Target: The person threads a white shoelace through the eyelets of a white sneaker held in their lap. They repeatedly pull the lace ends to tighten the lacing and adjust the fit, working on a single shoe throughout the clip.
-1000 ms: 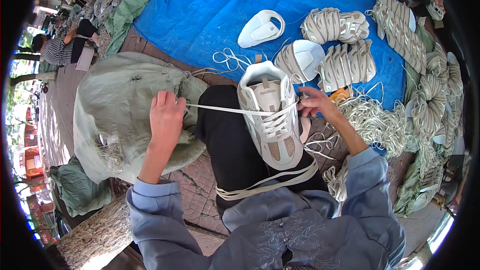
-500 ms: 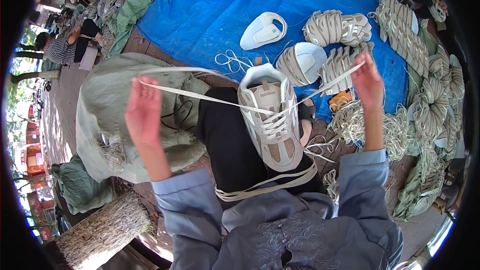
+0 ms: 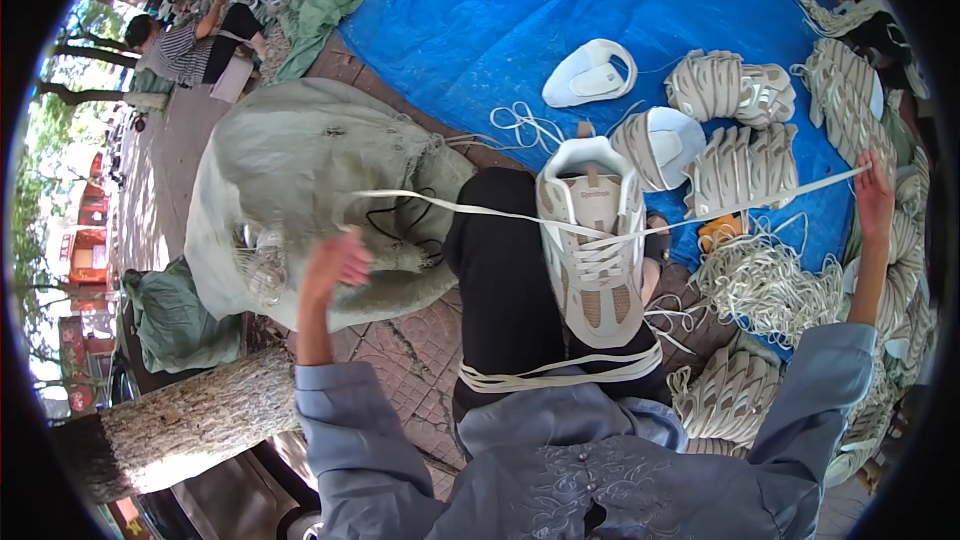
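The beige sneaker [image 3: 592, 240] rested on the person's knee; it looked light, its upper soft, best steadied by the sole; the flat white lace [image 3: 470, 206], limp and thin, was drawn taut through the eyelets; left hand [image 3: 338, 260] and right hand [image 3: 874, 195] each pinched an end, spread wide; the grey-green sack [image 3: 300, 170] lay bulging, contents hidden.

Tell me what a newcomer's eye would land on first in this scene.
First, the beige sneaker on the person's lap at the centre, its white lace pulled out wide to both sides by the left hand and the right hand. Next, the bright blue tarp spread behind it, strewn with pale shoe parts. A big grey-green sack lies at the left.
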The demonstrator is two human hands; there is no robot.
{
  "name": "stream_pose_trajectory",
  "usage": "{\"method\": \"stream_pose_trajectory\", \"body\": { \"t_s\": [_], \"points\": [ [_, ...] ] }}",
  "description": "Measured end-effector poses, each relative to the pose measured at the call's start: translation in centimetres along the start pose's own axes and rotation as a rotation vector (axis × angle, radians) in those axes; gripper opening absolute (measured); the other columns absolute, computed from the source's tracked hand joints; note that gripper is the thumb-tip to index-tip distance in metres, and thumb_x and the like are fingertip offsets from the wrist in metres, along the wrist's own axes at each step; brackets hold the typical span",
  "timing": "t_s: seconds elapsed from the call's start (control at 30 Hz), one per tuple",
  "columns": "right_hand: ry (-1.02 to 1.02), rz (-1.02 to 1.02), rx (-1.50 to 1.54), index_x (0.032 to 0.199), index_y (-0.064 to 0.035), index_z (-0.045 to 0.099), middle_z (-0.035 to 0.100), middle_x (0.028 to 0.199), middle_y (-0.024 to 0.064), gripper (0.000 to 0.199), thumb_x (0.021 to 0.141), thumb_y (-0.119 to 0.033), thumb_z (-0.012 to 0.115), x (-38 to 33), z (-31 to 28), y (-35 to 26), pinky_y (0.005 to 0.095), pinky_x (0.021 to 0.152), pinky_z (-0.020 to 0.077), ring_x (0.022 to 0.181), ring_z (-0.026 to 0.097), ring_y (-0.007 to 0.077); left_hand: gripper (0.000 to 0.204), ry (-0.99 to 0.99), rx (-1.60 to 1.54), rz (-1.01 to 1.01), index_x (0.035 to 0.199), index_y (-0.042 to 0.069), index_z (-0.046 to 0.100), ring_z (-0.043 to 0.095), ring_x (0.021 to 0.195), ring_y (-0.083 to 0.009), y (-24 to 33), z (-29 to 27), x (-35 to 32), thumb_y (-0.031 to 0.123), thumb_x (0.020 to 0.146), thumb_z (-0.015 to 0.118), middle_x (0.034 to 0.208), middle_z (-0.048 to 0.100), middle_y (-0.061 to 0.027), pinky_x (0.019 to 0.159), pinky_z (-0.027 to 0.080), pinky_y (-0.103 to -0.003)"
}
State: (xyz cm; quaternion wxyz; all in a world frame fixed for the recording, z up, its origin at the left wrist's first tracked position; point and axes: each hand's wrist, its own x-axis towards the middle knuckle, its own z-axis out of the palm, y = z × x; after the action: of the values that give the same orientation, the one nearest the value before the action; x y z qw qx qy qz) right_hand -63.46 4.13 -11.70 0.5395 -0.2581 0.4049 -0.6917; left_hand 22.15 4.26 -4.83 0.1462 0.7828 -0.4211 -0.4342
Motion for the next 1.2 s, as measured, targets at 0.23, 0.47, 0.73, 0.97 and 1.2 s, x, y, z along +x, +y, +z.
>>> {"method": "stream_pose_trajectory", "body": {
  "t_s": [0.23,0.47,0.73,0.97,1.2],
  "points": [
    [0.047,0.103,-0.17,0.124,-0.0002,0.041,0.05,0.116,0.0055,0.041,0.088,-0.018,0.048,-0.8,3.8,4.7,0.0247,0.089,0.0361,0.102,0.048,0.0118,0.06,-0.657,-0.693,-0.001,0.097,-0.004,0.055,0.058,0.052,-0.0174,4.1,10.6,-3.4,0.053,0.085,0.041,0.068,0.06,-0.0089,0.045,0.045,-0.027],
    [-0.066,0.095,-0.17,0.123,0.0009,0.042,0.052,0.114,0.0062,0.04,0.087,-0.015,0.048,-0.9,6.4,5.7,0.0253,0.089,0.0373,0.101,0.049,0.0121,0.041,-0.398,-0.738,0.052,0.107,0.0,0.051,0.052,0.058,-0.0094,9.6,17.8,-5.0,0.037,0.088,0.046,0.084,0.059,-0.0066,0.044,0.041,-0.021],
    [-0.026,-0.067,-0.001,0.125,0.0039,0.036,0.044,0.124,0.009,0.041,0.089,-0.013,0.044,-0.6,0.9,-0.1,0.0279,0.096,0.0335,0.112,0.043,0.016,0.021,-0.325,-1.41,0.417,0.089,0.002,0.053,0.056,0.073,-0.0185,9.4,10.8,1.5,0.022,0.083,0.055,0.074,0.056,-0.0049,0.072,0.047,-0.035],
    [0.367,-0.248,-0.037,0.128,0.0058,0.031,0.035,0.132,0.013,0.041,0.09,-0.01,0.036,-0.3,4.5,-3.9,0.0313,0.104,0.0247,0.123,0.033,0.0207,0.02,0.295,-1.447,0.211,0.076,0.001,0.048,0.031,0.041,-0.0085,0.4,-13.7,8.0,0.012,0.09,0.039,0.052,0.039,0.0009,0.041,0.029,-0.024],
    [0.512,-0.337,-0.2,0.126,0.0048,0.035,0.037,0.131,0.0156,0.038,0.091,-0.011,0.034,0.9,-1.2,-11.0,0.0319,0.104,0.0257,0.122,0.035,0.0226,0.012,0.624,-1.207,0.106,0.077,0.008,0.043,0.026,0.041,-0.0069,-5.0,-23.9,9.3,0.005,0.086,0.036,0.059,0.043,0.0005,0.039,0.024,-0.02]
  ]
}}
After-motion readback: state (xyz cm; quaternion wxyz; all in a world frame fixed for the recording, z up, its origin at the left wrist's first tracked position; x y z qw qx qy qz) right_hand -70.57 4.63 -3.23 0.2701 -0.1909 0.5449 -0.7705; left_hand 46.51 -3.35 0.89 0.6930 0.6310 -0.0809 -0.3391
